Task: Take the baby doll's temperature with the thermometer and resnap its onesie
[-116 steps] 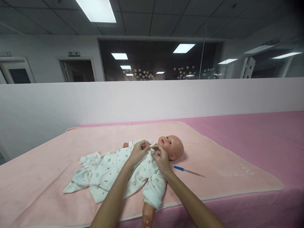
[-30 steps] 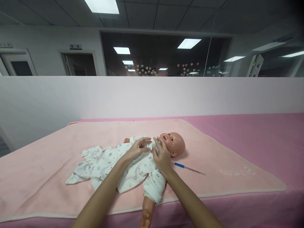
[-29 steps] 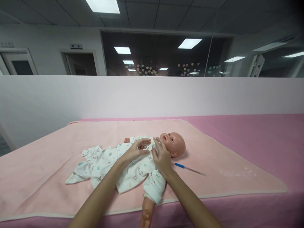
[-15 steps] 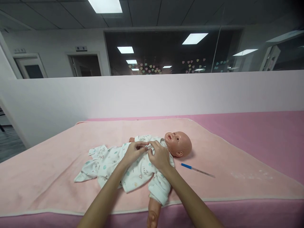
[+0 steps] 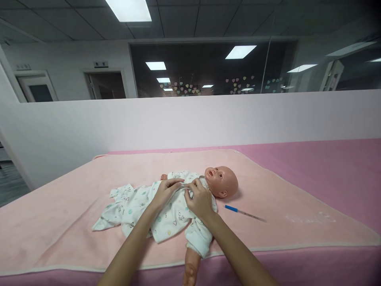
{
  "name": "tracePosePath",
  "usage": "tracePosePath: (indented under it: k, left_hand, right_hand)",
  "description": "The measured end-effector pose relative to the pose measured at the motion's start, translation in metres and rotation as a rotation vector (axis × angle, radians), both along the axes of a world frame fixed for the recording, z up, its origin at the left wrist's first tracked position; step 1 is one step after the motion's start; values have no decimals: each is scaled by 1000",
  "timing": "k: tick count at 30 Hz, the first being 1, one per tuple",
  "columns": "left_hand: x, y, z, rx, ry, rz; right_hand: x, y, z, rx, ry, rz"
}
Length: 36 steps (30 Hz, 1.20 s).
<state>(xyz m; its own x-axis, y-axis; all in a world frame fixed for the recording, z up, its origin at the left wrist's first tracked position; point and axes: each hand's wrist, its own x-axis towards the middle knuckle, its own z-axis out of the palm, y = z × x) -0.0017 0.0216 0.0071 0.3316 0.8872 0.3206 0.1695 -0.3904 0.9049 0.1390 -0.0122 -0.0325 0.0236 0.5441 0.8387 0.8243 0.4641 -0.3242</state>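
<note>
A baby doll point(image 5: 222, 181) lies on its back on a light pink blanket point(image 5: 65, 206), head to the right, dressed in a white printed romper point(image 5: 139, 204). My left hand point(image 5: 165, 191) and my right hand point(image 5: 200, 199) rest on the doll's chest, just below the chin. Both pinch the romper's front edges at the collar, fingers curled and closed on the fabric. One bare doll arm point(image 5: 190, 267) hangs over the table's near edge.
A thin thermometer with a blue end point(image 5: 243, 213) lies on the blanket right of the doll's head. The blanket covers a darker pink table top point(image 5: 327, 171). A low white partition wall point(image 5: 190, 119) runs behind the table.
My hands moved down a little from the doll's chin to the upper chest and closed on the romper's front. The camera view shifted slightly.
</note>
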Motion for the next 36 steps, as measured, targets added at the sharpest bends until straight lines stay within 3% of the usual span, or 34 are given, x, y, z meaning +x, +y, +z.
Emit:
tracePosePath:
  k: [5,10,21,36]
  left_hand:
    - [0,-1,0,65,29,-45]
    - [1,-6,3,64,23,-73]
    - [0,-5,0,115,74,-27]
    - [-2,-6,1,54,93,-6]
  right_hand:
    - [0,-2,2,49,68,88]
    - [1,0,2,-3,110,111]
    - [1,1,0,-19,135,89]
    - [1,0,0,-15,110,76]
